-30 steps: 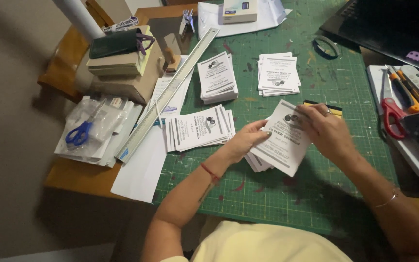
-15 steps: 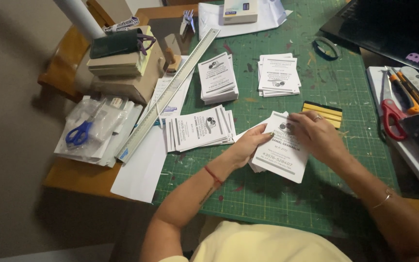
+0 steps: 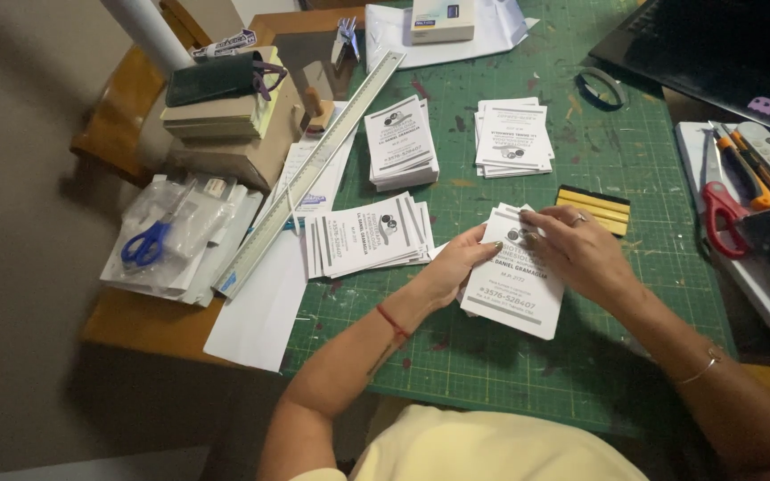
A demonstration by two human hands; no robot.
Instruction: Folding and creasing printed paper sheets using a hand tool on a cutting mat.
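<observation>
Both hands grip a card stack (image 3: 514, 285) at the mat's (image 3: 581, 374) near middle. The left hand (image 3: 456, 267) hides its left edge, the right hand (image 3: 581, 254) its far corner; lower cards barely show

Blue-handled scissors (image 3: 146, 247) lay in plastic bag far left; long metal ruler (image 3: 314, 174) ran diagonally beside; red scissors (image 3: 720, 216) right; black laptop (image 3: 724, 53) far right.

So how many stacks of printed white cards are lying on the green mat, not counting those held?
3: upper-centre stack, stack right of it, fanned stack left of the left hand. Others may be hidden.
</observation>
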